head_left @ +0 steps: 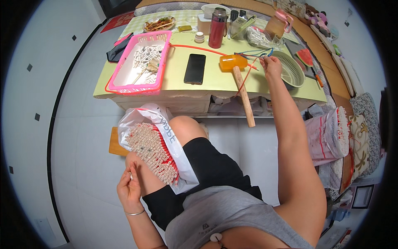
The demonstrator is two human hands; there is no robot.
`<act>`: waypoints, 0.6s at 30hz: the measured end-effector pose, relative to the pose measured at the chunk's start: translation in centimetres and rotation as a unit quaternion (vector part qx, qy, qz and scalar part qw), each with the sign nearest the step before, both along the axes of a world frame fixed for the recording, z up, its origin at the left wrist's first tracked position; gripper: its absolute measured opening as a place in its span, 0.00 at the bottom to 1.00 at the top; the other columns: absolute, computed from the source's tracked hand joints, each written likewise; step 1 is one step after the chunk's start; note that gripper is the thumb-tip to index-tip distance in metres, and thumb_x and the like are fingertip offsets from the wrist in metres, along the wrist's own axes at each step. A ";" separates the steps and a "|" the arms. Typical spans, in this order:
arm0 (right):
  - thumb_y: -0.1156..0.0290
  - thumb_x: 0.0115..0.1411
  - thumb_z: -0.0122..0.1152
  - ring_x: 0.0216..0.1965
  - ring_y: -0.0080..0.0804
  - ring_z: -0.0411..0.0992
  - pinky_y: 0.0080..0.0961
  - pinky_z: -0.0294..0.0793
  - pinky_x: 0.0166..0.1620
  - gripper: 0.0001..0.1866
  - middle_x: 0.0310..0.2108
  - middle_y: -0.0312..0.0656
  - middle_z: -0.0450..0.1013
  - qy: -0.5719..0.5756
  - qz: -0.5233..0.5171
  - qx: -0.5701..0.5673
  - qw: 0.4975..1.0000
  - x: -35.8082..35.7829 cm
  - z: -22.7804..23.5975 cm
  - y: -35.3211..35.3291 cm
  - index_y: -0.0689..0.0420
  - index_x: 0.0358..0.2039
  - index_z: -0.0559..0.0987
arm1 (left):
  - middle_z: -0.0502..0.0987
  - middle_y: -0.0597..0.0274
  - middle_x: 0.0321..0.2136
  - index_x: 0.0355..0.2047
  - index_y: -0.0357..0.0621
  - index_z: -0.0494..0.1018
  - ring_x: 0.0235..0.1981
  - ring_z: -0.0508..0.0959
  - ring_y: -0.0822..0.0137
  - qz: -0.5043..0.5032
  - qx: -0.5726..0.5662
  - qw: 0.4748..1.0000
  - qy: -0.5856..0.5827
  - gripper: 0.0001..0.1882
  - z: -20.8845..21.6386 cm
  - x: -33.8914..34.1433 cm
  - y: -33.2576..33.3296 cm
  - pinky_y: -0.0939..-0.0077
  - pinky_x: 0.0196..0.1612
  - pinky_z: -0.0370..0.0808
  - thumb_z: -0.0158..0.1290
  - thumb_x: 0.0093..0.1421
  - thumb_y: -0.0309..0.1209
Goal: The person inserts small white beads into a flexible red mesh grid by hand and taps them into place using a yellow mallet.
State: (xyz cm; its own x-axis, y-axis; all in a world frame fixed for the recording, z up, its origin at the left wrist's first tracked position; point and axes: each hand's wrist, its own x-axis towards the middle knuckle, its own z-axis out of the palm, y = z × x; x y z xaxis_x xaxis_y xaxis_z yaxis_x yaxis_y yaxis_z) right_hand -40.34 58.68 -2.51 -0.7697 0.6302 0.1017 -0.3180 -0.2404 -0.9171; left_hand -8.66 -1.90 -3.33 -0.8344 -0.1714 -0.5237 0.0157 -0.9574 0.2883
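Note:
My right hand reaches over the table with its fingertips pinched at a thin red strip, beside some blue strips. The red strip hangs across the wooden handle of an orange-headed mallet. Low at the left, my left hand is closed with a small white piece between thumb and fingers. Next to it on my lap lies a white plastic bag, open around a dense bundle of red sticks with pale ends.
A pink basket holds many small white cylinders. Around the table are a black phone, a red bottle, a green strainer basket, a pitcher and a plate of food. Another filled bag stands at right.

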 end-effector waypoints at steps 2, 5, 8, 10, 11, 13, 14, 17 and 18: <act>0.75 0.59 0.64 0.40 0.36 0.78 0.26 0.80 0.42 0.20 0.40 0.46 0.73 -0.061 0.006 0.022 0.998 -0.5 -0.1 0.6 0.66 0.49 0.68 | 0.63 0.28 0.56 0.55 0.12 0.57 0.62 0.65 0.43 0.012 -0.008 1.000 -0.014 0.20 -1.2 0.5 -0.9 0.64 0.65 0.70 0.38 0.62 0.12; 0.71 0.56 0.65 0.42 0.37 0.77 0.28 0.78 0.43 0.31 0.44 0.46 0.72 -0.174 -0.044 0.196 0.964 0.1 0.1 0.3 0.67 0.57 0.65 | 0.62 0.28 0.58 0.57 0.13 0.55 0.62 0.64 0.44 -0.073 -0.013 0.993 0.091 0.21 -2.0 1.3 -2.0 0.64 0.66 0.68 0.38 0.63 0.12; 0.70 0.56 0.62 0.37 0.31 0.78 0.26 0.76 0.39 0.25 0.37 0.44 0.76 -0.222 -0.077 0.428 0.872 2.6 -0.4 -1.9 0.65 0.53 0.71 | 0.61 0.28 0.59 0.58 0.12 0.53 0.64 0.62 0.44 -0.037 -0.025 0.997 0.059 0.22 0.7 0.8 -0.2 0.65 0.66 0.68 0.38 0.64 0.13; 0.67 0.56 0.61 0.35 0.35 0.78 0.30 0.76 0.37 0.20 0.30 0.46 0.77 -0.258 0.079 0.511 0.816 5.3 0.5 -6.2 0.63 0.46 0.76 | 0.60 0.28 0.60 0.59 0.12 0.51 0.65 0.60 0.43 -0.001 0.000 0.998 0.057 0.23 1.2 1.1 -0.4 0.66 0.67 0.67 0.37 0.64 0.12; 0.64 0.57 0.58 0.38 0.43 0.78 0.37 0.76 0.40 0.19 0.35 0.51 0.78 -0.240 0.029 0.631 0.737 7.0 0.0 -7.3 0.57 0.47 0.77 | 0.58 0.25 0.60 0.60 0.11 0.49 0.66 0.58 0.41 0.003 0.015 0.998 0.062 0.24 1.0 1.2 -0.5 0.65 0.67 0.67 0.37 0.64 0.12; 0.66 0.57 0.56 0.39 0.47 0.77 0.39 0.76 0.41 0.18 0.36 0.52 0.78 -0.266 0.028 0.682 0.680 10.1 1.0 -12.0 0.55 0.48 0.77 | 0.58 0.23 0.60 0.60 0.12 0.49 0.65 0.58 0.41 0.011 0.030 0.998 0.047 0.24 0.8 1.5 -1.0 0.65 0.66 0.68 0.37 0.64 0.12; 0.67 0.57 0.55 0.40 0.49 0.77 0.39 0.75 0.42 0.18 0.35 0.53 0.78 -0.244 0.011 0.707 0.664 11.1 1.2 -12.9 0.55 0.48 0.78 | 0.57 0.22 0.59 0.60 0.12 0.50 0.65 0.58 0.40 0.011 0.048 0.998 0.033 0.24 0.6 1.3 -0.9 0.65 0.65 0.69 0.38 0.64 0.12; 0.70 0.56 0.54 0.42 0.49 0.76 0.37 0.75 0.44 0.21 0.39 0.55 0.77 -0.324 0.037 0.687 0.650 10.4 2.3 -13.9 0.53 0.52 0.77 | 0.58 0.20 0.58 0.57 0.13 0.54 0.64 0.60 0.39 0.008 0.030 0.998 0.047 0.21 0.7 1.5 -0.7 0.62 0.64 0.71 0.38 0.63 0.11; 0.70 0.56 0.54 0.42 0.49 0.76 0.37 0.75 0.44 0.21 0.39 0.55 0.77 -0.327 0.034 0.686 0.649 9.5 1.4 -12.8 0.53 0.52 0.77 | 0.58 0.20 0.58 0.57 0.13 0.54 0.64 0.60 0.39 0.003 0.030 0.998 0.047 0.21 0.8 1.4 -0.5 0.62 0.64 0.71 0.38 0.63 0.11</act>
State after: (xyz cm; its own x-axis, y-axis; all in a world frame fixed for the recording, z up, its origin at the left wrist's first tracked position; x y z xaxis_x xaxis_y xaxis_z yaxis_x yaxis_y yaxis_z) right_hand -30.86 45.92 -1.13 -0.9521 0.2541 0.1699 0.2153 0.9521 -0.2172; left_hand -7.22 -2.41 -2.56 -0.8796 -0.1474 -0.4522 0.0466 -0.9729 0.2265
